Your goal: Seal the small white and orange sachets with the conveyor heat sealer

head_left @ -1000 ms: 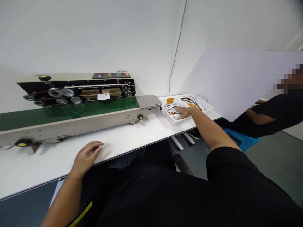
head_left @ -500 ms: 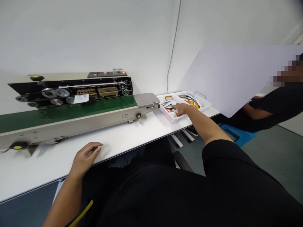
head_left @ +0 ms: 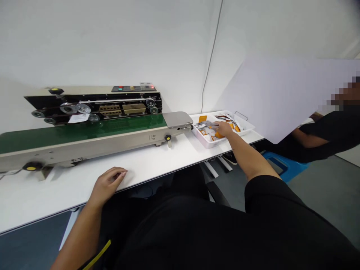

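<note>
The right hand [head_left: 223, 128] was extended over the white tray [head_left: 206, 144] at the right end of the table [head_left: 174, 153], just beyond the infeed end of the band sealer [head_left: 92, 144]. Its fingers were bent down among the loose sachets [head_left: 206, 130], silver and orange, that filled the tray. A silver sachet projected leftward from the fingertips, but whether the fingers had closed on it could not be determined at this size. The left hand [head_left: 108, 182] rested on the near edge of the table, fingers loosely curled and slack, holding nothing. On the sealer, one white pouch [head_left: 75, 118] stood against the roller section at the left of the sealing head, above the green belt [head_left: 112, 127]; the belt between that pouch and the metal infeed plate [head_left: 178, 119] carried nothing. Judged from this layout, one pouch was well through the sealing run, no further piece had been placed on the belt, and the bulk of the stock lay unprocessed in the tray. A second tray with a wire handle [head_left: 240, 114] sat behind the first. A co-worker's arm [head_left: 306, 140] was visible at the right, apart from the trays, beneath a large white sheet [head_left: 281, 93].
</note>
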Motion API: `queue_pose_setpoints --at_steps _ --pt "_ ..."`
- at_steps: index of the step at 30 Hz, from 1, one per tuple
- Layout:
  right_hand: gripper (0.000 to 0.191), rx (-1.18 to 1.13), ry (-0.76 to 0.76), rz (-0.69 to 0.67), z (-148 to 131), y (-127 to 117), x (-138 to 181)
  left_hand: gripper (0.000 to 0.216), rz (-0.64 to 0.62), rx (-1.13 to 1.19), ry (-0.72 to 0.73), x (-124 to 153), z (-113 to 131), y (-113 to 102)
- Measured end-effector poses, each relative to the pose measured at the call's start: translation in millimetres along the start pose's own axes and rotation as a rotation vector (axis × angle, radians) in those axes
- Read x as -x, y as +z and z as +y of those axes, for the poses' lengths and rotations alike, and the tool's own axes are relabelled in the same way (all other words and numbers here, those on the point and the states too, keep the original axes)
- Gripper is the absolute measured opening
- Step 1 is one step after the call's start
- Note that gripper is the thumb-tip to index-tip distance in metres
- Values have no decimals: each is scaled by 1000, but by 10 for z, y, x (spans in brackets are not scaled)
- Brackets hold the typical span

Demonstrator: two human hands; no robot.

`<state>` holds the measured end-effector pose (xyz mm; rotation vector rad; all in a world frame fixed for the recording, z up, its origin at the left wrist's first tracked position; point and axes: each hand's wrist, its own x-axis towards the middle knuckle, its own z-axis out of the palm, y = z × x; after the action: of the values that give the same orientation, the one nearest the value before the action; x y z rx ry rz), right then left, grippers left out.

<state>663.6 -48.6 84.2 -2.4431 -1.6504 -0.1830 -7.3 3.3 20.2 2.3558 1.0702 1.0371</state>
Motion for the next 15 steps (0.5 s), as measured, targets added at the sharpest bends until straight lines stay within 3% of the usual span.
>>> queue_pose_setpoints --at_steps 5,10,15 --pt "45 -349 120 202 -36 -33 -49 40 -2 8 -16 5 30 4" --pt "48 -541 199 315 -197 -106 -105 35 -7 23 -19 15 16 5" --pt "63 -720 249 471 -444 -271 -153 33 -5 23 -16 21 -22 18"
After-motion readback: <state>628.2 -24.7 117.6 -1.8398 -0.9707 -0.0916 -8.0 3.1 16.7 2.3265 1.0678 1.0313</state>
